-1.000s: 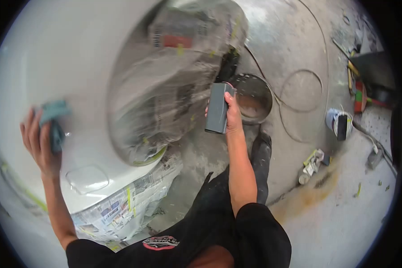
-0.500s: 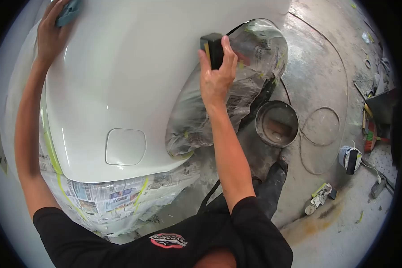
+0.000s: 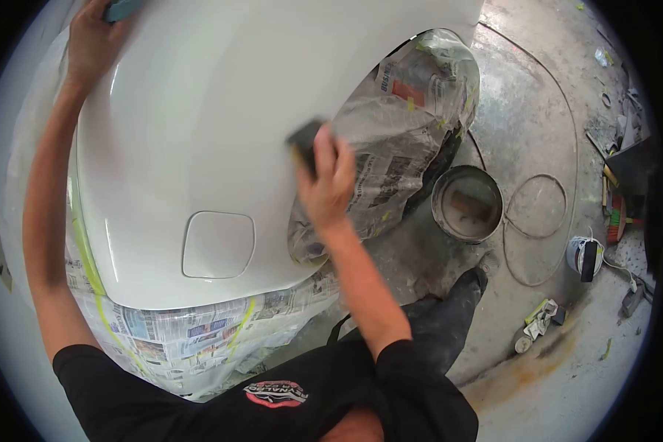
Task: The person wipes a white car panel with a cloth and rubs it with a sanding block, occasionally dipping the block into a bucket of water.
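My right hand [image 3: 328,188] grips a dark sanding block [image 3: 304,144] with a yellowish layer, blurred by motion. The block lies against the white car body panel [image 3: 199,140], beside the wheel arch. At the upper left, my left hand [image 3: 92,48] rests at the panel with its fingers around a teal sponge or cloth [image 3: 122,9], partly cut off by the frame. Below the right hand's level is the square fuel flap [image 3: 219,244]. Newspaper masking [image 3: 390,158] covers the wheel area.
A round bucket [image 3: 438,215] of murky liquid, a brownish block in it, stands by my leg. A thin hose [image 3: 567,110] loops across the floor. Farther right are a white tub [image 3: 576,254], crumpled paper [image 3: 541,320] and a brush [image 3: 616,221]. Taped newspaper [image 3: 191,331] hangs below the panel.
My right hand has swept the block down and to the left, from the top of the wheel arch onto the panel. The left hand and sponge have shifted slightly upward in view.
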Tool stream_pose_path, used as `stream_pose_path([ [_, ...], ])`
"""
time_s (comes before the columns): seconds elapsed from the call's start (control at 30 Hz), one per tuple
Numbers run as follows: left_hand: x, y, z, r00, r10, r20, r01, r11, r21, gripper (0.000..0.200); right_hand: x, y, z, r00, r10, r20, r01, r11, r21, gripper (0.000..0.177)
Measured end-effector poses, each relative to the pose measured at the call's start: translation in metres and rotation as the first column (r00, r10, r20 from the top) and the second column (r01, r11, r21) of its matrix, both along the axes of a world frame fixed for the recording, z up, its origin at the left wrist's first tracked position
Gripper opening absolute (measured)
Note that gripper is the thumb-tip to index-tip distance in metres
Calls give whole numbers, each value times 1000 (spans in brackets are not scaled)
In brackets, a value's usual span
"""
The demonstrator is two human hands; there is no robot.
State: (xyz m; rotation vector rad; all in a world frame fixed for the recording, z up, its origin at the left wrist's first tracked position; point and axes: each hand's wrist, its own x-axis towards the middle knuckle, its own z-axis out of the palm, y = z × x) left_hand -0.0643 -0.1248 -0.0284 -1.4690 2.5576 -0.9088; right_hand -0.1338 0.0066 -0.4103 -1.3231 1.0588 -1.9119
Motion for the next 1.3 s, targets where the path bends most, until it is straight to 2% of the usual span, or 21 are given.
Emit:
stream_pose_path([
  [0.03,1,-1,0,1000,-2,-6,2,1000,4,24,-6,-39,4,1000,-8,30,7,1000,26,71],
  [0.1,4,-1,2,1000,3,-14,-3,1000,11,24,-35,-107,24,994,24,106,-46,976,213,72],
  [0.17,8,-5,3,1000,6,0,-6,1000,27,24,-49,-141,29,997,14,70,-27,980,196,74],
  [0.27,6,-5,3,999,-34,3,34,998,47,23,-47,-145,23,998,-52,48,46,992,115,74],
  [0.37,6,-4,4,1000,-23,6,23,1000,21,23,-39,-152,19,980,-113,161,97,990,104,74],
  [0.47,3,-4,2,1000,4,-6,-4,1000,16,23,-34,-150,15,978,-95,187,72,989,126,71],
  [0.53,5,-3,2,1000,12,28,-12,1000,-1,24,-34,-147,13,988,-140,69,135,989,67,68],
  [0.57,8,-4,2,998,11,68,-10,1000,-28,24,-34,-145,13,987,-163,11,162,986,32,67],
  [0.67,12,-1,2,995,21,101,-16,999,-49,24,-17,-87,10,996,-77,52,70,990,120,65],
  [0.73,9,-6,4,997,7,71,-4,999,-40,24,3,-8,2,996,-85,-14,84,995,-47,69],
  [0.8,8,-5,3,1000,6,25,-5,1000,-2,24,11,55,3,1000,6,-17,-7,999,-47,72],
  [0.9,17,-18,-2,972,-236,-20,233,969,-80,14,5,9,-9,998,-62,-18,60,992,-107,73],
  [1.0,17,-17,-4,971,-217,-103,212,975,-62,20,-20,-112,-2,993,-117,22,118,992,-50,69],
  [1.07,30,-13,7,987,-139,85,146,986,-84,23,-37,-150,7,987,-151,47,153,988,-26,64],
  [1.1,34,-9,11,980,-92,175,110,989,-97,25,-35,-143,9,984,-168,59,168,986,1,64],
  [1.13,29,-5,7,983,-111,144,121,991,-63,25,-33,-132,13,981,-184,65,182,983,29,64],
  [1.2,13,-5,-2,983,-163,83,164,986,-14,25,-13,-63,9,995,-92,49,95,993,-69,67],
  [1.27,11,-6,7,977,-121,175,129,991,-35,24,3,21,1,999,-47,-21,43,990,-131,70],
  [1.3,12,-3,10,971,-92,220,102,994,-38,24,2,23,2,999,-47,-21,44,991,-124,69],
])
